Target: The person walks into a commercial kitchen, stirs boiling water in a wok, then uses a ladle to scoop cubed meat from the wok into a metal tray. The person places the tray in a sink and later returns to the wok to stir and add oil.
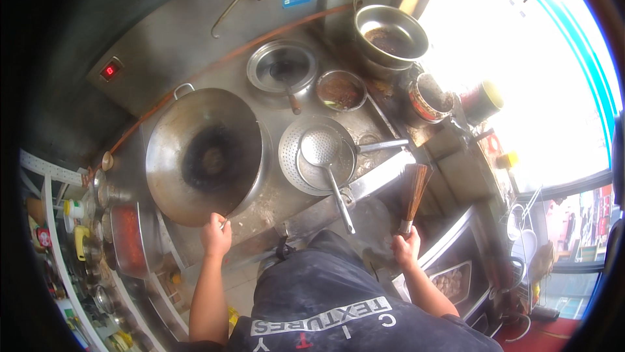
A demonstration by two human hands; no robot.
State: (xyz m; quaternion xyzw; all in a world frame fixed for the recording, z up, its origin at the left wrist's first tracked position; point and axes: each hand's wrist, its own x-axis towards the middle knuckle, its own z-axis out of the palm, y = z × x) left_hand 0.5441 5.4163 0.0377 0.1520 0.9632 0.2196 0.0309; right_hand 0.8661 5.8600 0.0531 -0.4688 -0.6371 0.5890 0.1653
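My left hand [216, 236] grips the near handle of a large steel wok [161, 171], which sits on the stove at the left; its inside is dark at the bottom with no food visible. In my right hand [406, 247], held away from the wok, is a bamboo wok brush [415, 188], bristles pointing up and away from me. Between the hands, a perforated skimmer [320, 148] rests over a perforated strainer [289, 157] and a round pan, its handle towards me.
Behind are a steel pot [254, 76] with a ladle [294, 103], a bowl of dark reddish sauce [341, 91], a deep steel basin [364, 44] and a stained can [424, 108]. A red-filled steel tray [128, 240] stands left. A curved faucet [229, 8] projects from the back wall.
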